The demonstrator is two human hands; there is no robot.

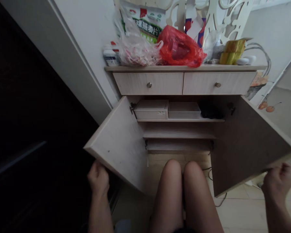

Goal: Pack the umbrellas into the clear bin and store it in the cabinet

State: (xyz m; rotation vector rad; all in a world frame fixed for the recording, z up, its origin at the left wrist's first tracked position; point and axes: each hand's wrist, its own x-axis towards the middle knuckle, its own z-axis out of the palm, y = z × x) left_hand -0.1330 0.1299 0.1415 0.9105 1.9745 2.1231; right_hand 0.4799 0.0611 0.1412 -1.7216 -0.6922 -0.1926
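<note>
Watching curled left fingers (97, 176) clench the lower edge of a pale woodgrain cabinet door (118, 145).
Curled right fingers (278, 178) sit at the corner of the other open door, a brown-shadowed wooden panel (247, 149); I cannot tell whether they grip it. Between the doors, a white lidded box (151, 109) and a clear plastic box (184, 110) stand on a shelf, below a red plastic bag (179, 47).

I've got a wide gap between the left cabinet door (117, 145) and right cabinet door (247, 149), but each door sits right in the path of my left hand (98, 178) and right hand (278, 183). My knees (173, 171) block the way in low down, and plastic storage boxes (151, 110) take up the upper shelf (180, 120).
</note>
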